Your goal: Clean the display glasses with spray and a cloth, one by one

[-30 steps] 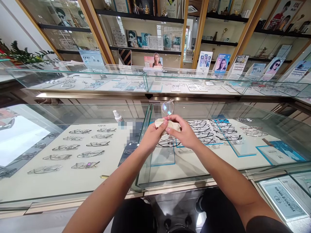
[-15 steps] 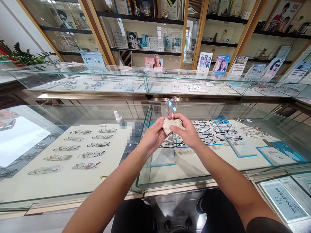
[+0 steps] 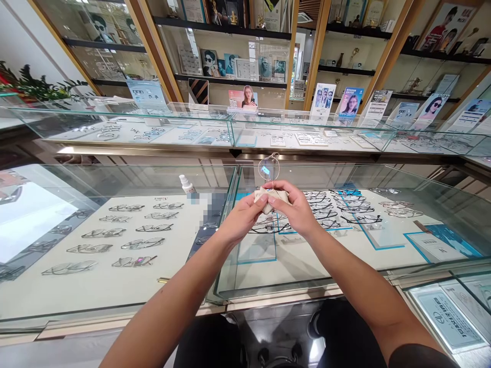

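Above the glass display case, both my hands meet on a beige cleaning cloth folded around one part of a pair of thin-rimmed eyeglasses. One round lens sticks up clear of the cloth with a bluish reflection on it; the other lens is covered. My left hand is closed, its thumb pressing the cloth from the left. From the right, my right hand is closed too, fingers behind the cloth and thumb on its front. Which hand carries the frame itself is hidden by the cloth.
A white spray bottle stands at the back of the left case. Rows of eyeglasses lie under the left glass, and darker frames lie under the right. Behind runs another glass counter with upright advertising cards.
The visible lens has turned slightly and shifted a little left. My left thumb has moved right over the front of the cloth, close to my right thumb.
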Demonstrator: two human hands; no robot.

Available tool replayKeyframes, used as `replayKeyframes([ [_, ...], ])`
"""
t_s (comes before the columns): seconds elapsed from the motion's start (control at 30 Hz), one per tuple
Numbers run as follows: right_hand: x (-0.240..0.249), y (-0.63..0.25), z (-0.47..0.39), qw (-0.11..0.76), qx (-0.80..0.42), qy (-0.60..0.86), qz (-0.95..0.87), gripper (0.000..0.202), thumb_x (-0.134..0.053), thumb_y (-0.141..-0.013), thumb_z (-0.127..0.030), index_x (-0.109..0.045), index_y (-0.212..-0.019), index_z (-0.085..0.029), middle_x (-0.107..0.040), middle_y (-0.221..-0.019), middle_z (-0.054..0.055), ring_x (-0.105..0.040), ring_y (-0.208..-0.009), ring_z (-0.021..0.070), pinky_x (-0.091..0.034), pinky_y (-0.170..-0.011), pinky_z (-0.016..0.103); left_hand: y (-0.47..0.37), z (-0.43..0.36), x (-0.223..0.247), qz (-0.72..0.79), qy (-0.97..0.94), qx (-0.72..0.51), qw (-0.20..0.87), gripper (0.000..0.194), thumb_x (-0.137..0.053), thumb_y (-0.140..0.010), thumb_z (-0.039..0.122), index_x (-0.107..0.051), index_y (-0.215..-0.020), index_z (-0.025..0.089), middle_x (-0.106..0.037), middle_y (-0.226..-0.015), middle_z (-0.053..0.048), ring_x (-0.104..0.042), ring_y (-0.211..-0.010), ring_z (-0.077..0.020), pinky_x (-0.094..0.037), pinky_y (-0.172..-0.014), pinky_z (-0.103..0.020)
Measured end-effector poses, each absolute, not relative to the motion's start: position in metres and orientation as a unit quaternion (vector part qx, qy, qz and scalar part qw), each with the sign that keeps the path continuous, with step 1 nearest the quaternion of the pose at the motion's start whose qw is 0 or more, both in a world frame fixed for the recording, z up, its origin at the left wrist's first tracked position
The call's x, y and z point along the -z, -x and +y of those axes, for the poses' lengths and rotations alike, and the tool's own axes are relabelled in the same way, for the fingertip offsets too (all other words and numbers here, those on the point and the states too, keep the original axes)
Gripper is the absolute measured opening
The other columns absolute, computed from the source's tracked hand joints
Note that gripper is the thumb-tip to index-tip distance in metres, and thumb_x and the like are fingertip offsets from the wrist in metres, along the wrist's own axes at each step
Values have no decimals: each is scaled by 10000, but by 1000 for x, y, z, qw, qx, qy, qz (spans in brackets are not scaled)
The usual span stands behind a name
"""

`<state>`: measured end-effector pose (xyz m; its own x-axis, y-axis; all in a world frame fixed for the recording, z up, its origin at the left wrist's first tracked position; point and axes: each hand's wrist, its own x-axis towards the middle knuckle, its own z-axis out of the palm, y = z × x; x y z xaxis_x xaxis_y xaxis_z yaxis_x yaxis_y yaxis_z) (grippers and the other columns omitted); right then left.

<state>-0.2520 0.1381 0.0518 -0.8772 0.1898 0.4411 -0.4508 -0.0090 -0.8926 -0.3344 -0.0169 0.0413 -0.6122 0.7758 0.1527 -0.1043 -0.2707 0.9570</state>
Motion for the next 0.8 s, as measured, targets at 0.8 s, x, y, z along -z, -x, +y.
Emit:
replayKeyframes([
  [0.8,-49,255,133,207,-691,-107,-684,443,-770,-947,-560,-777,-1319,-320,-748,-1427,48,-686,-1299,268,-556,-1108,414,328,-8,-36,519,-254,-800,162,442,-858,-861,532,-694,-1076,182,-649,-822,19,-550,-698,-104,-462,-663,-235],
])
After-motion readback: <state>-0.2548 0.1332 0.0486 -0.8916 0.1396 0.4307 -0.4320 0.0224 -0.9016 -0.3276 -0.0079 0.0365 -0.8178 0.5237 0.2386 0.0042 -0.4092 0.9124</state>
